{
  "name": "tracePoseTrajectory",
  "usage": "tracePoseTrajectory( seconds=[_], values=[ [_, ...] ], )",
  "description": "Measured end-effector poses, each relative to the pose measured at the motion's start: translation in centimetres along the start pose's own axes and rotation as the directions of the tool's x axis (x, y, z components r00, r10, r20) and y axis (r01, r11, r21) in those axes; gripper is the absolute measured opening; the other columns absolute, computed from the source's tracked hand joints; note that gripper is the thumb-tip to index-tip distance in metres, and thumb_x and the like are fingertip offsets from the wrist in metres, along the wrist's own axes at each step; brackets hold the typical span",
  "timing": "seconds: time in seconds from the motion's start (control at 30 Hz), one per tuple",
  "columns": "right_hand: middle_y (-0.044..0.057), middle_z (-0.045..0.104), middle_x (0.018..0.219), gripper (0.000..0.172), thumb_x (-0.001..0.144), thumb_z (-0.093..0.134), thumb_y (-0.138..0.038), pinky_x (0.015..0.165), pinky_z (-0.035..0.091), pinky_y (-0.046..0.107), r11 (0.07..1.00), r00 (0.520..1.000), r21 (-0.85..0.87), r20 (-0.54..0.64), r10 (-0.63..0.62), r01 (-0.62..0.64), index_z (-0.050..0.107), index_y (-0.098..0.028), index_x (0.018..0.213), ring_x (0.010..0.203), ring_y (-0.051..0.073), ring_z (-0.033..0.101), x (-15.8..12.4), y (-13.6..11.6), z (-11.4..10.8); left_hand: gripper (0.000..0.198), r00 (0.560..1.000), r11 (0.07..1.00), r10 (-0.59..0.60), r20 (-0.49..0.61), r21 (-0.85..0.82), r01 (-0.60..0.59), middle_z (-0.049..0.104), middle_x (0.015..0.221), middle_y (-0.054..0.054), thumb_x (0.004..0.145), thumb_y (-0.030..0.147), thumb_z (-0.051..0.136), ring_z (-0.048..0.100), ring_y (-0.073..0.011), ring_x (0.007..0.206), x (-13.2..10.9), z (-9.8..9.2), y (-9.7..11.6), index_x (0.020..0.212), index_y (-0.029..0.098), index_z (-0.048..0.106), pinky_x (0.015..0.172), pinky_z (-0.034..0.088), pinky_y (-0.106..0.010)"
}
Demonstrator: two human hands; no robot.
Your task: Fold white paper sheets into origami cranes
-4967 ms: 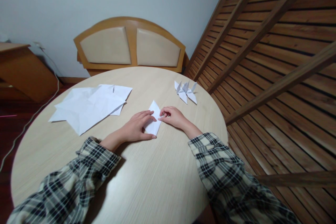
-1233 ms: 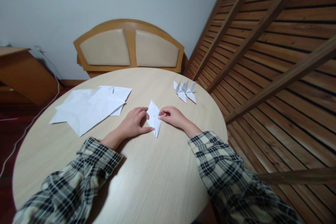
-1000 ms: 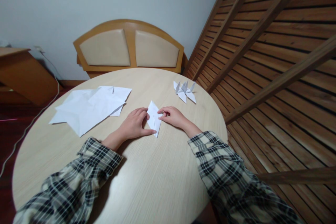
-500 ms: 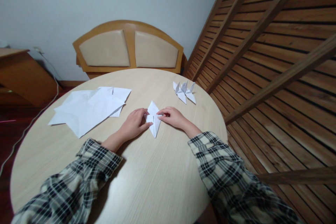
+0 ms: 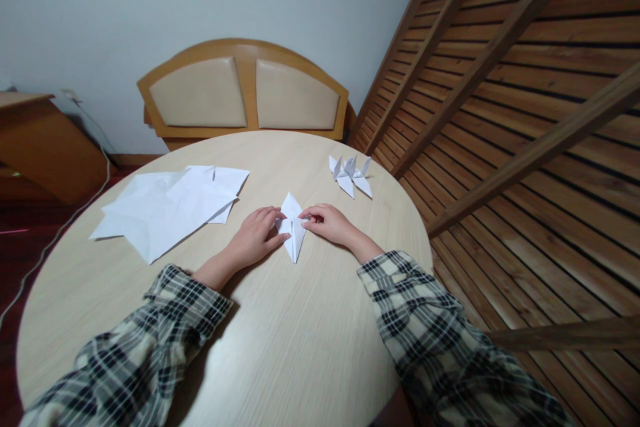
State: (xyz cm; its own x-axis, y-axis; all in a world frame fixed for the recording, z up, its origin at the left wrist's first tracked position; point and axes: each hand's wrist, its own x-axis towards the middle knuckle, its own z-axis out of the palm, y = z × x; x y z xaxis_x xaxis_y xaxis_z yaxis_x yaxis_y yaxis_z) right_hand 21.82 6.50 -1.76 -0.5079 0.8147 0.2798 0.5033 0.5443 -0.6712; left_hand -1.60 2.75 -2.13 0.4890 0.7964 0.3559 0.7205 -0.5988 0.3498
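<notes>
A folded white origami paper, shaped like a narrow diamond with a split down its lower half, lies on the round table between my hands. My left hand has its fingers and thumb on the paper's left edge, holding it against the tabletop. On the opposite edge, my right hand pinches the paper between thumb and index finger. Beyond my right hand stand several folded paper cranes, close together with pointed wings and tails.
Loose white paper sheets overlap on the left of the round wooden table. A headboard with padded panels stands behind it. Wooden slats slope along the right side. A cable runs along the floor at left.
</notes>
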Motion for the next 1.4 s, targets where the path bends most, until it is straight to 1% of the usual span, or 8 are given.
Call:
tracePoseTrajectory(
  seconds=[0.2, 0.37, 0.53, 0.63, 0.83, 1.07, 1.23, 1.4],
  values=[
    [0.001, 0.061, 0.076, 0.016, 0.088, 0.062, -0.027, 0.065, 0.038, 0.026, 1.000, 1.000, 0.012, -0.004, 0.023, -0.023, 0.071, -0.017, 0.095, 0.068, 0.012, 0.050, 0.0, -0.1, 0.0, 0.035, 1.000, 1.000, 0.015, -0.001, 0.025, -0.015, 0.059, 0.127, -0.016, 0.091, 0.043, 0.058, 0.053, -0.0318, 0.121, 0.0, 0.1, 0.0, 0.113, 0.018, 0.055, 0.103, 0.041, -0.053],
    [0.001, 0.060, 0.076, 0.028, 0.094, 0.050, -0.040, 0.064, 0.037, 0.027, 0.993, 0.997, 0.090, -0.003, 0.081, -0.080, 0.062, -0.018, 0.083, 0.069, 0.013, 0.050, -0.2, -0.7, -0.2, 0.035, 1.000, 1.000, 0.009, -0.001, 0.028, -0.009, 0.059, 0.127, -0.017, 0.091, 0.043, 0.058, 0.053, -0.0320, 0.121, 0.0, 0.1, -0.1, 0.113, 0.018, 0.055, 0.104, 0.041, -0.053],
    [-0.001, 0.054, 0.071, 0.035, 0.095, 0.047, -0.046, 0.064, 0.036, 0.028, 0.986, 0.994, 0.134, -0.013, 0.105, -0.102, 0.052, -0.019, 0.073, 0.068, 0.014, 0.049, -0.3, -1.3, -0.4, 0.034, 1.000, 1.000, 0.004, 0.002, 0.029, -0.004, 0.059, 0.128, -0.015, 0.091, 0.044, 0.057, 0.052, -0.0320, 0.122, 0.0, 0.1, -0.1, 0.113, 0.019, 0.054, 0.104, 0.041, -0.053],
    [-0.001, 0.051, 0.067, 0.034, 0.093, 0.052, -0.041, 0.061, 0.034, 0.028, 0.993, 0.995, 0.078, -0.026, 0.094, -0.091, 0.051, -0.019, 0.067, 0.065, 0.013, 0.046, -0.3, -1.3, -0.4, 0.033, 1.000, 1.000, 0.003, -0.005, 0.016, -0.002, 0.059, 0.127, -0.014, 0.090, 0.045, 0.057, 0.052, -0.0317, 0.121, 0.0, 0.1, -0.1, 0.113, 0.020, 0.053, 0.103, 0.042, -0.054],
    [0.001, 0.055, 0.075, 0.017, 0.086, 0.064, -0.025, 0.067, 0.038, 0.026, 0.998, 0.999, -0.040, -0.027, 0.043, -0.044, 0.063, -0.017, 0.072, 0.071, 0.013, 0.051, -0.3, -0.5, -0.3, 0.032, 1.000, 0.999, -0.018, -0.003, -0.032, 0.018, 0.061, 0.121, -0.014, 0.090, 0.043, 0.056, 0.055, -0.0313, 0.116, 0.1, -0.2, 0.2, 0.112, 0.021, 0.051, 0.100, 0.044, -0.054],
    [0.002, 0.057, 0.076, 0.015, 0.085, 0.066, -0.025, 0.069, 0.039, 0.027, 0.997, 0.998, -0.063, -0.021, 0.053, -0.054, 0.067, -0.016, 0.073, 0.073, 0.013, 0.052, -0.3, 0.0, -0.5, 0.033, 0.996, 0.983, -0.090, 0.009, -0.157, 0.091, 0.063, 0.120, -0.016, 0.089, 0.051, 0.054, 0.059, -0.0305, 0.109, 0.4, -0.7, 0.7, 0.101, 0.020, 0.053, 0.097, 0.046, -0.054],
    [0.002, 0.057, 0.075, 0.015, 0.085, 0.067, -0.025, 0.068, 0.038, 0.027, 0.997, 0.999, -0.057, -0.027, 0.045, -0.047, 0.067, -0.015, 0.073, 0.071, 0.013, 0.052, -0.4, 0.3, -0.5, 0.036, 0.998, 0.978, -0.054, 0.014, -0.200, 0.056, 0.062, 0.124, -0.016, 0.081, 0.052, 0.064, 0.058, -0.0311, 0.112, 0.4, -0.8, 0.6, 0.097, 0.022, 0.051, 0.098, 0.045, -0.054],
    [0.002, 0.057, 0.075, 0.015, 0.085, 0.066, -0.026, 0.068, 0.038, 0.027, 0.997, 0.999, -0.054, -0.019, 0.049, -0.050, 0.067, -0.016, 0.074, 0.071, 0.013, 0.052, -0.6, 0.4, -0.7, 0.034, 0.998, 0.965, -0.043, 0.045, -0.255, 0.053, 0.061, 0.125, -0.016, 0.079, 0.049, 0.066, 0.057, -0.0304, 0.114, 0.4, -1.1, 0.5, 0.097, 0.023, 0.052, 0.101, 0.044, -0.054]
  ],
)
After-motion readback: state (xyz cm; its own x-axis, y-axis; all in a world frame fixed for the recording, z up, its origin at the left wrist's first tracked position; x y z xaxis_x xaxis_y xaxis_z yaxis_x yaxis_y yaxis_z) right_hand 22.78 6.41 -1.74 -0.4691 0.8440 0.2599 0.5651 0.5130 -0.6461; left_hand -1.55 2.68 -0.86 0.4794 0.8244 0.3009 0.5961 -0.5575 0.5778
